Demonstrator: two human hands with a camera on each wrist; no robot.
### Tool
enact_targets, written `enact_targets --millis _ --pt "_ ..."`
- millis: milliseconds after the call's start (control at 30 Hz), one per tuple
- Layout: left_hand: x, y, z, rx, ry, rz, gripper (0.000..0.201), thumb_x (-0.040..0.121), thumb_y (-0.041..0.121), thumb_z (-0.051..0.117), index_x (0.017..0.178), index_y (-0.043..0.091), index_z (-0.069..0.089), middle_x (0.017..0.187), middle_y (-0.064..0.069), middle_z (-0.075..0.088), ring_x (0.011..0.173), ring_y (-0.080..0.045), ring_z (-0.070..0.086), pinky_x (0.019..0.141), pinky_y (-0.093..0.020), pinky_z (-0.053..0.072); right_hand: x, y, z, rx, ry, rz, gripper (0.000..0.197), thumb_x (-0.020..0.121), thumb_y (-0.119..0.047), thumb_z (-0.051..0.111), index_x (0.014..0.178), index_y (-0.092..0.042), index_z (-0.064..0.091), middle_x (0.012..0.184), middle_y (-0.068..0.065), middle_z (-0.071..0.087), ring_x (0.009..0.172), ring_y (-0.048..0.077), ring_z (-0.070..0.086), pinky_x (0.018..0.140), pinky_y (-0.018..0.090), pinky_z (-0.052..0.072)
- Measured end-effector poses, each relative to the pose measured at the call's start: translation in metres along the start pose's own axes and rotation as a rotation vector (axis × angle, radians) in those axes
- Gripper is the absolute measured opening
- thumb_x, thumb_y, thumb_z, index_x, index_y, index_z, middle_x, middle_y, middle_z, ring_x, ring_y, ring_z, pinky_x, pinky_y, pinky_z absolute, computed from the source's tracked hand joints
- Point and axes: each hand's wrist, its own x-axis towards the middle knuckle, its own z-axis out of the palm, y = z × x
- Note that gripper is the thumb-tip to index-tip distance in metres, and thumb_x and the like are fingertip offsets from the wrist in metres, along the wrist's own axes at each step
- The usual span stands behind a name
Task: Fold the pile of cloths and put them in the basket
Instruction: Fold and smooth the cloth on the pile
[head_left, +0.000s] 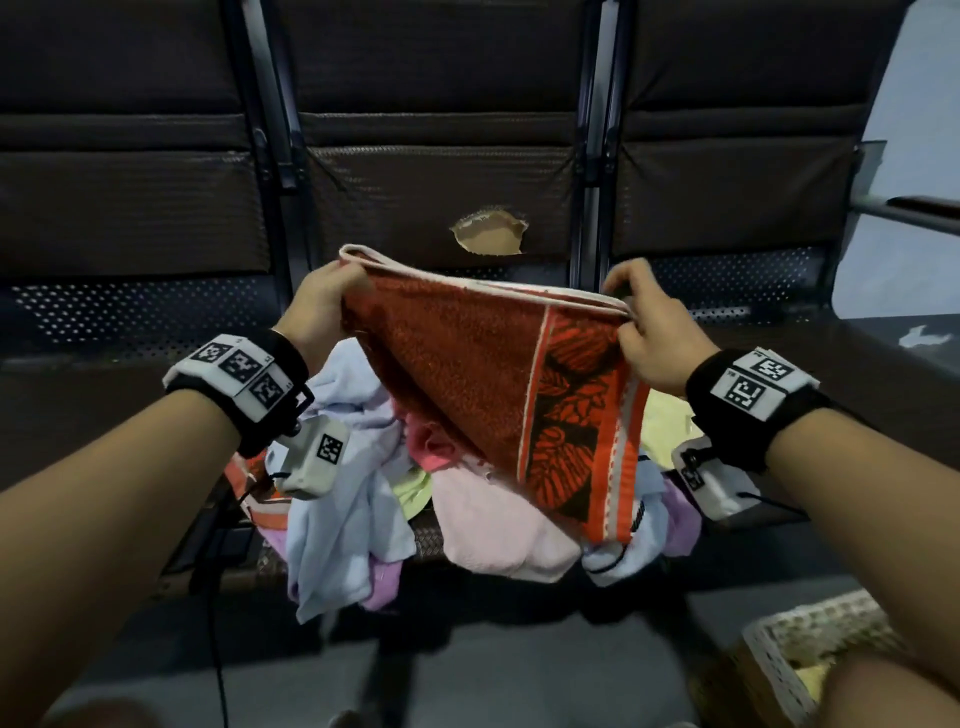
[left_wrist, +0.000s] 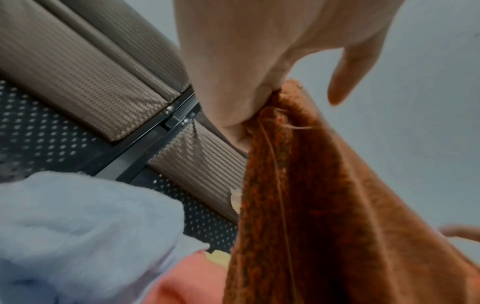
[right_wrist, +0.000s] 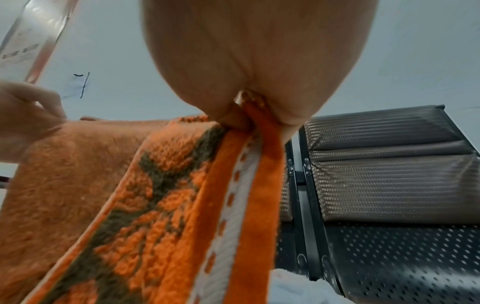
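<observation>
1. Head view first: we've got the orange towel (head_left: 483, 374) up in the air between both hands, stretched along its white-edged top hem, with the rest hanging down to a point over the pile of cloths (head_left: 363, 467).
2. Our left hand (head_left: 324, 306) has its fingers curled round the towel's left corner, so it's a proper grip, not just a touch.
3. Our right hand (head_left: 649, 332) pinches the right corner, right where the leaf-pattern border and the striped edge start.
4. Left wrist view backs that up: the corner is bunched in the fist, one finger (left_wrist: 348, 82) sticking out loose (a stray thread dangles there too).
5. Right wrist view shows the orange-and-white edge band squeezed tight between thumb and fingers.
6. The pile sits on the bench seat (head_left: 104, 395) below the towel, a jumble of light blue, pink, yellow and lilac pieces, some drooping over the near edge.
7. The basket (head_left: 795, 654) is down at the near right, on the floor by our right forearm, white and perforated, with something yellowish inside (can't tell what exactly).
8. Far side is just the dark padded backrest (head_left: 441, 197), with a torn hole (head_left: 488, 239) in it.
</observation>
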Motion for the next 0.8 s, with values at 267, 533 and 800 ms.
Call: enact_targets --millis 267,533,800 --pt "0.002 0.045 -0.001 0.361 0.143 0.182 0.026 0.078 0.025 0.083 0.097 0.01 0.075 0.093 -0.01 0.077 0.088 -0.029 0.074 0.08 -0.041 0.061 0.023 -0.04 -0.05 -0.041 0.139 0.134 0.036 0.081 -0.051 0.046 0.06 -0.026 0.059 0.055 -0.002 0.054 0.065 0.021 0.058 0.059 0.035 0.041" --pt "0.016 0.088 0.018 0.036 0.332 0.187 0.017 0.087 0.031 0.072 0.077 0.017 0.072 0.083 -0.003 0.073 0.078 -0.018 0.069 0.086 -0.048 0.058 0.044 -0.082 -0.073 0.452 0.137 0.238 0.037 0.093 -0.046 0.062 0.069 -0.018 0.065 0.068 0.005 0.06 0.067 0.022 0.057 0.069 0.036 0.043" --pt "-0.025 0.113 0.111 -0.021 0.02 0.289 0.023 0.095 0.029 0.063 0.086 0.017 0.08 0.082 -0.001 0.074 0.076 -0.012 0.063 0.066 -0.028 0.052 0.054 -0.141 -0.067 0.712 0.0 0.31 0.024 0.1 -0.023 0.056 0.089 -0.006 0.069 0.072 0.007 0.066 0.059 0.016 0.063 0.057 0.028 0.051"
